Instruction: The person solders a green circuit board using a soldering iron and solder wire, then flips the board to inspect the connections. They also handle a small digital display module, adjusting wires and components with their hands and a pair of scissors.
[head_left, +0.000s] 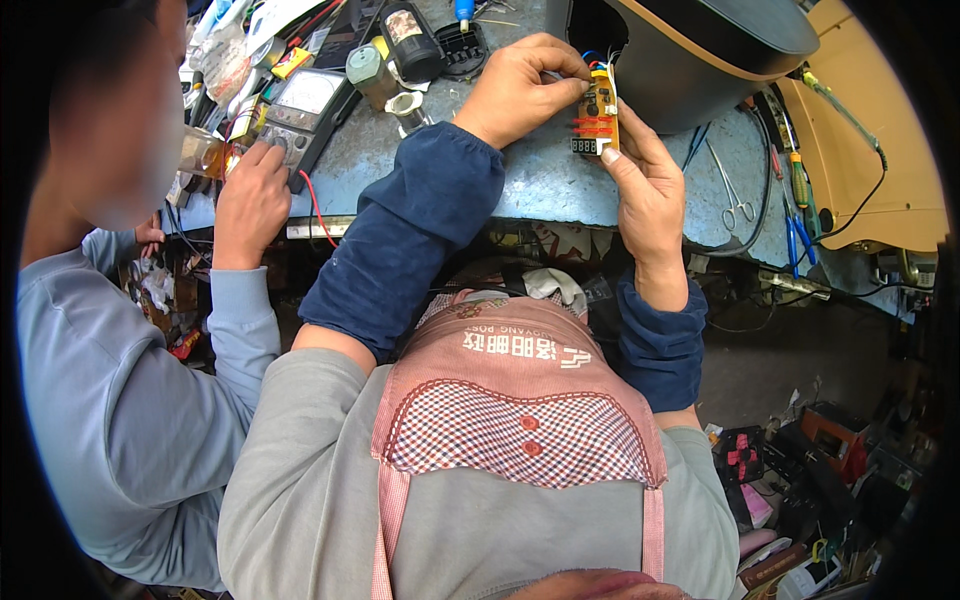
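My right hand (651, 180) holds a small printed circuit board (598, 105) by its lower right edge, thumb near its four-digit display (586, 145). Red parts cross the middle of the board. At its upper end, where blue and white wires run, the thumb and forefinger of my left hand (531, 88) are pinched together; whether they grip a wire or the board's edge cannot be told. The wires lead up toward an opening in a dark grey appliance housing (675, 67), which stands just behind the board.
A person beside me on the left has a hand (253, 199) at an analog multimeter (304, 112). Glass jars (369, 71) and a black container (412, 43) stand near my left hand. Hemostats (731, 196), blue-handled pliers (799, 238) and a screwdriver (799, 180) lie at the right.
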